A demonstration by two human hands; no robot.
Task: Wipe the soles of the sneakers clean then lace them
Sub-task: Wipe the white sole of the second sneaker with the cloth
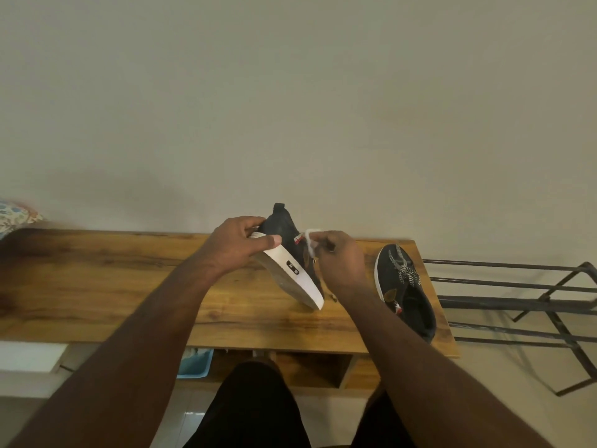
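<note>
My left hand (240, 244) grips a black sneaker (290, 250) by its heel end and holds it tilted on its side above the wooden table (113, 286), the white sole edge facing me. My right hand (339, 260) pinches a small white wipe (311, 242) against the sneaker's upper side near the sole. A second black sneaker (405, 291) with black-and-white patterned laces lies upright on the table's right end, apart from both hands.
A black metal rack (523, 305) stands on the floor right of the table. A light blue bin (193, 363) sits under the table. A patterned cushion (16, 215) shows at the far left. A plain wall rises behind the table.
</note>
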